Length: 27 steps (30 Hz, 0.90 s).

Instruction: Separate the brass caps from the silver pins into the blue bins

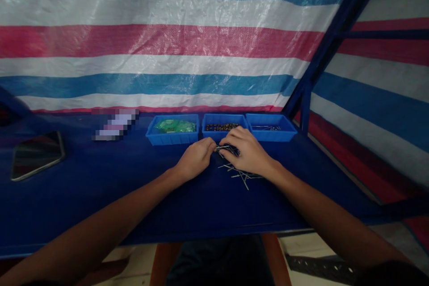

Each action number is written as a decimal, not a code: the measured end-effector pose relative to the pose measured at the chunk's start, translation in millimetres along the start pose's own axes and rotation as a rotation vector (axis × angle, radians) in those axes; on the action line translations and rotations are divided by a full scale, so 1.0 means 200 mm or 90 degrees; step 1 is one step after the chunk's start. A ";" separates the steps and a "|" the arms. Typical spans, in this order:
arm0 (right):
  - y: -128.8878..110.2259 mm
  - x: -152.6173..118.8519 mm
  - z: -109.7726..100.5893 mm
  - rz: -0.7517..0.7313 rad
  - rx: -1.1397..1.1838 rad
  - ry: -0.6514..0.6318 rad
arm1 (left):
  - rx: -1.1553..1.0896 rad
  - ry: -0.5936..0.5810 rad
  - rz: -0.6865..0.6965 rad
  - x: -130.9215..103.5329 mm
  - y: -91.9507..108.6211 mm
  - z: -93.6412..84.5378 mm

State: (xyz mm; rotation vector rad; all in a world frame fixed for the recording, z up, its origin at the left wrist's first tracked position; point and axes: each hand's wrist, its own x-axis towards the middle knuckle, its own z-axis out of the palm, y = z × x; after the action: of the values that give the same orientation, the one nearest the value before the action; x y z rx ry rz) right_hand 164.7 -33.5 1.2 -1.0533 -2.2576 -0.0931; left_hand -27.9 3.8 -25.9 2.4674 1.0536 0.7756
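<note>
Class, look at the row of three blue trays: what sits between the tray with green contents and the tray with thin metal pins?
In the head view, the middle tray sits between the green-filled tray and the pin tray; it holds small dark pieces.

I see three trays in a row along the table's [100, 196] back edge: left tray [172, 130], middle tray [221, 126], right tray [271, 127]. Pins [239, 173] lie before the middle tray. A phone [36, 155] sits near the left edge.

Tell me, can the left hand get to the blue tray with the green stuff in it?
Probably yes. The left hand is pinching thin metal pins together with the right hand, but the tray of green stuff sits just beyond it, with only bare blue table between them.
</note>
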 end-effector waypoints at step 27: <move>0.01 -0.02 0.01 0.009 -0.031 0.010 | 0.019 0.011 -0.042 0.01 0.00 0.00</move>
State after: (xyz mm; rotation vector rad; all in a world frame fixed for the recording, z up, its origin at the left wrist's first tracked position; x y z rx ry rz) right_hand 166.0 -33.9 -3.3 -1.0900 -2.2442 -0.1515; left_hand -26.0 5.4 -25.9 2.4419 1.1552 0.7667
